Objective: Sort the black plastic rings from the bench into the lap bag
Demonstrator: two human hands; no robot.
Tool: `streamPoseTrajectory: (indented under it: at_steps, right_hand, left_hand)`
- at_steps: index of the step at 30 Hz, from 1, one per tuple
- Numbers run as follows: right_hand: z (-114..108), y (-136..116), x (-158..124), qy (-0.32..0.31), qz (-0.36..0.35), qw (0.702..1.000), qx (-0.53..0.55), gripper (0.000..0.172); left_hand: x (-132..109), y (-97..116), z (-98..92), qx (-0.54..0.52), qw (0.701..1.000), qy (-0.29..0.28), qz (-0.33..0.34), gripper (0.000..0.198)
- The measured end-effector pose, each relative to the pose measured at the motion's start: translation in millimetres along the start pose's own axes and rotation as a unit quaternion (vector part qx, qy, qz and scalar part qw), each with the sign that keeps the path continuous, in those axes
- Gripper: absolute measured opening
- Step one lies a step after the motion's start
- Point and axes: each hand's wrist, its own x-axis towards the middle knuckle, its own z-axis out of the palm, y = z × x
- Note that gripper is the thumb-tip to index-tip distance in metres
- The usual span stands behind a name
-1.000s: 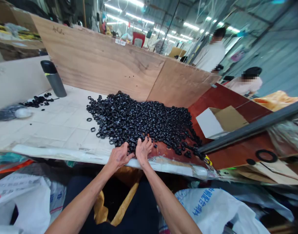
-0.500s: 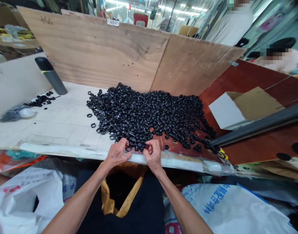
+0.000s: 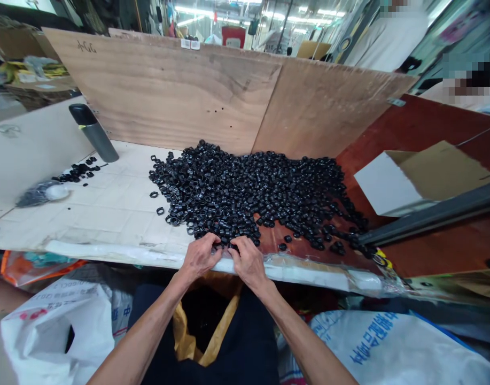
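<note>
Bright tube lights (image 3: 194, 10) beyond a plywood partition (image 3: 180, 91), reddish-brown panel (image 3: 423, 125) at its right end.

What the hands (image 3: 200, 255) (image 3: 247, 261) pinch (if anything) is unclear.

Bench (image 3: 120, 216): pale, creased covering on the left, bare red-brown board (image 3: 272, 238) showing on the right.
Front edge (image 3: 120, 253): lined with a white strip.
Black rings (image 3: 248, 184): one broad heap across the middle, over both surfaces; a few loose at its left.
Flask (image 3: 96, 136): dark grey with a black lid, standing at the back left.
Small black pieces (image 3: 77, 172): scattered near the flask's base.
Plastic bag (image 3: 34, 194): beside those pieces, dark contents, white lump (image 3: 57, 191) at its right end.
</note>
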Motion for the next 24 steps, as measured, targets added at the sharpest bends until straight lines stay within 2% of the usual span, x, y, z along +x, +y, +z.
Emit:
streamPoseTrajectory:
  at_steps: [4, 8, 12, 15, 17, 21, 24]
  right_hand:
    - [-1.7, 1.3, -0.3, 0.040, 0.004, 0.998, 0.046, 0.012]
    - [-4.5, -5.3, 5.0, 0.059, 0.077, 0.975, 0.201, 0.017]
    - [-0.4, -14.1, 13.8, 0.025, 0.160, 0.904, 0.395, 0.019]
    - [4.6, -15.9, 17.4, 0.012, 0.186, 0.858, 0.478, 0.023]
    - [6.7, -14.8, 17.9, 0.015, 0.177, 0.853, 0.490, 0.019]
    - [8.4, -10.7, 16.6, 0.012, 0.139, 0.870, 0.473, 0.011]
    - [10.0, -9.4, 15.2, 0.019, 0.166, 0.859, 0.484, 0.026]
  left_hand:
    - [-0.4, 1.6, -0.9, -0.044, 0.999, 0.023, 0.004, 0.020]
    - [1.2, 4.2, -4.9, -0.114, 0.993, 0.023, 0.000, 0.024]
    - [1.3, 3.5, -7.3, -0.157, 0.987, 0.033, 0.002, 0.027]
    - [0.6, 3.1, -8.0, -0.182, 0.983, 0.037, 0.002, 0.027]
    - [0.2, 3.6, -8.4, -0.202, 0.979, 0.033, -0.002, 0.027]
    - [-0.7, 4.1, -8.5, -0.243, 0.969, 0.025, -0.021, 0.027]
    - [-0.8, 3.5, -8.0, -0.257, 0.965, 0.029, -0.033, 0.027]
